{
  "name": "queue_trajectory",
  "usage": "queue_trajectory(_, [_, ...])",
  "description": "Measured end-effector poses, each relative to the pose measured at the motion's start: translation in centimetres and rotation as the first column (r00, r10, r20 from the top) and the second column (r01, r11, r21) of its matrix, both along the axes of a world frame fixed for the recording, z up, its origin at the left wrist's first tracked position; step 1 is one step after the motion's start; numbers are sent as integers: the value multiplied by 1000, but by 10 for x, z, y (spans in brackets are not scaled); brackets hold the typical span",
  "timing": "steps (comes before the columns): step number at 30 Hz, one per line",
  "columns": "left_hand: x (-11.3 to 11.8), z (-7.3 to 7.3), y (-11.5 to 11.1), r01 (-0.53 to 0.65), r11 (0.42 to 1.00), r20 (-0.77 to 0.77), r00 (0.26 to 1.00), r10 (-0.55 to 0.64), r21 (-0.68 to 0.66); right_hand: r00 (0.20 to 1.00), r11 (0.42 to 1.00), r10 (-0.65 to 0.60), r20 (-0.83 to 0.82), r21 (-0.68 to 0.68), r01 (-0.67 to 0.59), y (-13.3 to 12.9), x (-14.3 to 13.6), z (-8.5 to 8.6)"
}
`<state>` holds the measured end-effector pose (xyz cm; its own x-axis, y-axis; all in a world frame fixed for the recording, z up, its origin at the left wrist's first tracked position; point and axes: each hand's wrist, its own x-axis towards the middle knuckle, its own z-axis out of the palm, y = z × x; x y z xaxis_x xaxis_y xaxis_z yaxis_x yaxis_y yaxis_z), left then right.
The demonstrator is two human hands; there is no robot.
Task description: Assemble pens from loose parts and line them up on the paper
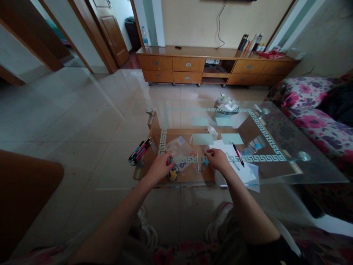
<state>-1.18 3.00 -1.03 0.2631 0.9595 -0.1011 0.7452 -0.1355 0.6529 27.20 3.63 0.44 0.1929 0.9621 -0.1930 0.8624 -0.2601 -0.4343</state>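
Observation:
My left hand point(161, 165) is closed over the near edge of the glass table, its fingers round a blue-and-black pen point(170, 161) that is mostly hidden. Beneath and beyond it lies a clear plastic bag point(178, 147) with coloured print. My right hand point(218, 159) is pinched at the left edge of some white paper sheets point(249, 173); what its fingertips hold is too small to make out. Between the hands is a thin white stick point(197, 161). On the paper to the right rests a red-and-black pen point(238, 154).
A bundle of pens point(139, 151) lies at the left end of the glass table point(311, 169). A plastic bottle point(251, 148) shows on the right. Beyond stands a full waste basket point(224, 106), then a low wooden cabinet point(187, 66). A flowered sofa point(306, 114) is at right.

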Motion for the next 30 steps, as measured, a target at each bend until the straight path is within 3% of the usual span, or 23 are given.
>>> queue_trajectory(7, [-7,-2,-1,-13,1000,39,999,14,-29,999,999,-31,-43,-24,30,-14,-5,-1])
queue_trajectory(14, [-25,8,-5,145,987,-1,989,-145,-63,1000,998,9,-10,65,-8,-19,-5,-11])
queue_trajectory(21, [-36,4,-9,246,969,-86,966,-243,25,993,995,58,105,72,-66,-33,4,7])
queue_trajectory(26, [-38,3,-10,298,954,-109,949,-295,18,961,972,229,153,-89,-218,-44,-1,19])
queue_trajectory(30, [-38,2,-11,339,941,-132,933,-334,12,872,860,486,64,-214,-464,-55,-20,16])
